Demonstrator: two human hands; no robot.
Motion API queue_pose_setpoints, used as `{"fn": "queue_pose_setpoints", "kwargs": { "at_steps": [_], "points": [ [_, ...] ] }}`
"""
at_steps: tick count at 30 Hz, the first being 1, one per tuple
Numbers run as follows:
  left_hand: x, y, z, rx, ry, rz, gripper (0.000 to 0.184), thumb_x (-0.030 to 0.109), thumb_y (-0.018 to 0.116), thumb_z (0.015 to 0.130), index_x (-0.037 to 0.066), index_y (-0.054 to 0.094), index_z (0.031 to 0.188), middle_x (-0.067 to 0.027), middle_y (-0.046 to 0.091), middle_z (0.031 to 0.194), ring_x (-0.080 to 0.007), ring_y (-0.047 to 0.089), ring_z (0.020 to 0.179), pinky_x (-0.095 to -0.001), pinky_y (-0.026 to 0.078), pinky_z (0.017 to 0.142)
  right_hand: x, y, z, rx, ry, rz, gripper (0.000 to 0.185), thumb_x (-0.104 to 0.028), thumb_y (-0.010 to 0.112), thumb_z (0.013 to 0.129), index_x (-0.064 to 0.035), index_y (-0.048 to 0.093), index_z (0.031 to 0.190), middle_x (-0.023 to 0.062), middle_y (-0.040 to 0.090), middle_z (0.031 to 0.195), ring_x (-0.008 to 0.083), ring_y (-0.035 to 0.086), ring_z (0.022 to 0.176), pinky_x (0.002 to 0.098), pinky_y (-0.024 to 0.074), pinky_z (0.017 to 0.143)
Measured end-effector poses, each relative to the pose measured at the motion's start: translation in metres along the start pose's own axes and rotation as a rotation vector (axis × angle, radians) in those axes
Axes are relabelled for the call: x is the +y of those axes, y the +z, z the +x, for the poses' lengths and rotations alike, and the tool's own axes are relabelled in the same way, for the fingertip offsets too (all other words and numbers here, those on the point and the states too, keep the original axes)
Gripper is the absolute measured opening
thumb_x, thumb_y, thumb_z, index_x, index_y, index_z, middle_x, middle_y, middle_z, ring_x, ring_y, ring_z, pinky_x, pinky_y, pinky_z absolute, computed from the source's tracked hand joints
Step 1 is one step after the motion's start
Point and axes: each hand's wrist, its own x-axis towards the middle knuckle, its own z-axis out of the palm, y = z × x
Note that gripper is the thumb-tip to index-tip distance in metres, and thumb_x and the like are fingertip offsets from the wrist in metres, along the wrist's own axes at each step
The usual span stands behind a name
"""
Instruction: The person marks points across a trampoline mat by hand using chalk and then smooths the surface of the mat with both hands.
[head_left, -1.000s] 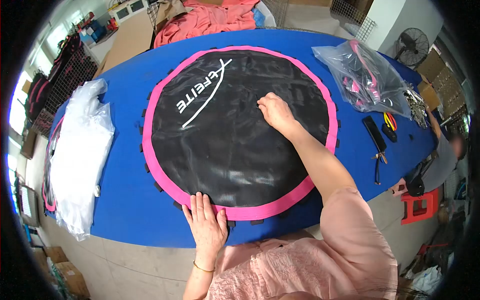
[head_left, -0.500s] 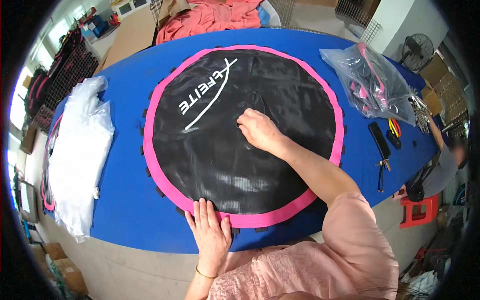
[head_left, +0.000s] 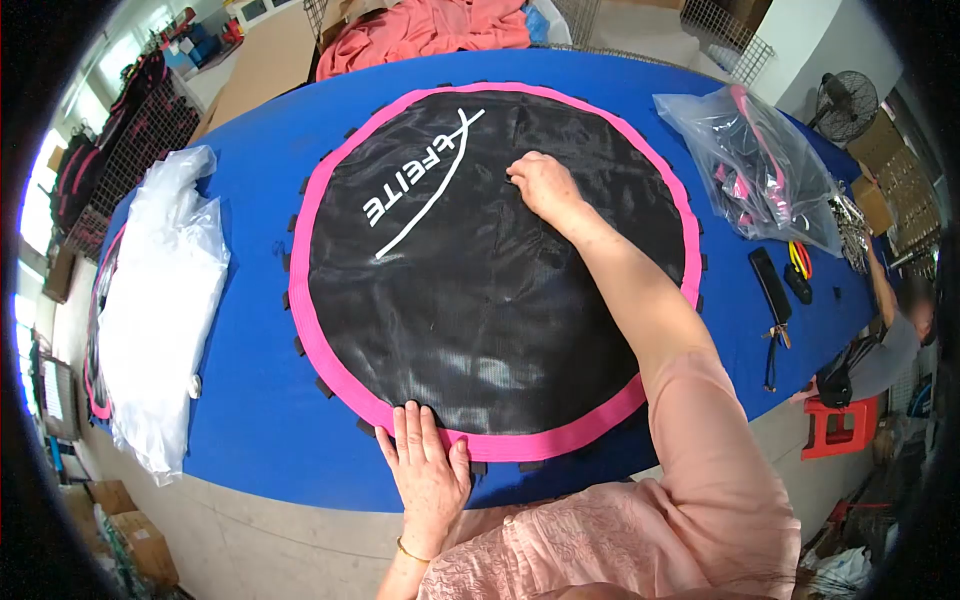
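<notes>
A round black trampoline mat (head_left: pixel 470 330) with a pink border and dark tabs around its edge lies flat on a blue-covered table. White lettering and a curved white line mark its upper left part. Fingers stretched out, my left hand (head_left: pixel 428 480) rests on the pink border at the near edge. Over the upper middle of the mat is my right hand (head_left: pixel 547 190), its fingers closed together to the right of the lettering. Whatever those fingertips pinch, if anything, is too small to make out. Slight wrinkles show in the black mesh below my right hand.
White plastic bags (head_left: pixel 165 310) lie along the table's left side. At the right are a clear bag with pink and black pieces (head_left: pixel 750 165), a dark phone-like object (head_left: pixel 769 285), keys and metal hooks (head_left: pixel 850 230). Another person (head_left: pixel 885 340) sits beyond the right edge, near a red stool (head_left: pixel 840 428).
My right hand has moved away from me across the mat, up and slightly right, with its fingers still closed. My left hand stays on the pink border.
</notes>
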Motion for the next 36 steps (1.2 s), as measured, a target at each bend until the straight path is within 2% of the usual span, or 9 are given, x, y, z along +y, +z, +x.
{"fn": "queue_pose_setpoints", "kwargs": {
  "at_steps": [8,10,18,21,26,28,31,33,36],
  "points": [
    [0.002,0.0,0.001,0.014,-0.006,-0.013,0.064,0.038,0.055,0.108,-0.012,0.051,0.149,-0.0288,0.049,0.159,-0.044,0.036,0.156,-0.0649,0.017,0.129,0.013,-0.03,-0.05,-0.026,-0.039,0.1,0.016,-0.013,0.07,0.096,-0.0081,0.079,0.107,0.0157,0.072,0.112,0.0387,0.067,0.113,0.0493,0.0547,0.097],
    [0.001,0.001,0.002,0.03,-0.002,0.003,0.064,0.038,0.055,0.108,-0.012,0.051,0.149,-0.0287,0.049,0.158,-0.0437,0.036,0.156,-0.0644,0.018,0.129,0.014,-0.04,-0.07,0.011,-0.113,0.068,0.013,-0.012,0.074,0.095,-0.0063,0.078,0.106,0.0128,0.072,0.105,0.0368,0.07,0.105,0.0454,0.057,0.09],
    [-0.002,0.006,0.0,0.079,0.02,0.014,0.063,0.037,0.055,0.108,-0.011,0.051,0.149,-0.0283,0.05,0.158,-0.0435,0.037,0.155,-0.0635,0.018,0.13,0.003,-0.078,-0.144,-0.027,-0.205,0.087,0.015,-0.008,0.073,0.094,-0.0026,0.077,0.106,0.0138,0.072,0.102,0.0352,0.07,0.101,0.0437,0.0577,0.089],
    [-0.003,0.007,0.001,0.083,0.019,0.015,0.063,0.037,0.054,0.108,-0.01,0.05,0.15,-0.0281,0.049,0.159,-0.0433,0.037,0.155,-0.0626,0.018,0.13,0.002,-0.078,-0.162,-0.004,-0.179,0.204,0.015,-0.01,0.071,0.09,-0.0055,0.077,0.103,0.0146,0.071,0.104,0.0368,0.067,0.104,0.048,0.0567,0.091],
    [-0.004,0.002,0.002,0.042,0.018,0.022,0.06,0.034,0.052,0.11,-0.006,0.047,0.154,-0.0263,0.047,0.161,-0.0425,0.036,0.156,-0.0614,0.018,0.13,-0.01,-0.081,-0.17,0.025,-0.064,0.287,0.022,-0.008,0.072,0.089,-0.0045,0.074,0.11,0.0146,0.07,0.105,0.0362,0.067,0.108,0.0467,0.055,0.096],
    [-0.003,-0.007,0.005,0.036,0.009,0.01,0.059,0.032,0.052,0.11,-0.006,0.047,0.154,-0.0258,0.047,0.161,-0.0424,0.037,0.156,-0.0614,0.019,0.13,-0.032,-0.091,-0.176,0.18,-0.133,0.121,0.026,-0.005,0.075,0.091,-0.0034,0.071,0.117,0.0143,0.069,0.11,0.0377,0.068,0.108,0.0452,0.0566,0.093],
    [0.013,-0.021,0.017,0.059,0.03,0.066,0.054,0.021,0.054,0.108,-0.004,0.046,0.155,-0.0246,0.048,0.16,-0.0418,0.039,0.154,-0.0616,0.021,0.13,-0.061,-0.092,-0.188,0.14,-0.342,0.183,0.017,-0.008,0.073,0.09,-0.0057,0.071,0.107,0.0135,0.068,0.106,0.0336,0.068,0.103,0.0449,0.0538,0.089],
    [0.026,-0.03,0.035,0.091,0.187,0.07,0.052,0.011,0.057,0.104,-0.003,0.048,0.153,-0.0237,0.05,0.158,-0.0415,0.042,0.152,-0.0618,0.021,0.129,-0.079,-0.091,-0.202,-0.045,-0.529,0.263,0.013,-0.011,0.073,0.09,-0.007,0.072,0.102,0.0113,0.069,0.102,0.0298,0.069,0.1,0.0429,0.0534,0.087],
    [0.051,-0.033,0.074,0.056,0.27,-0.043,0.053,-0.002,0.055,0.095,-0.001,0.053,0.149,-0.0205,0.053,0.156,-0.0403,0.044,0.151,-0.0601,0.026,0.128,-0.094,-0.073,-0.223,-0.028,-0.71,0.473,0.016,-0.014,0.076,0.09,-0.0063,0.072,0.103,0.0088,0.07,0.103,0.0283,0.07,0.1,0.0418,0.054,0.09]
  ]
}}
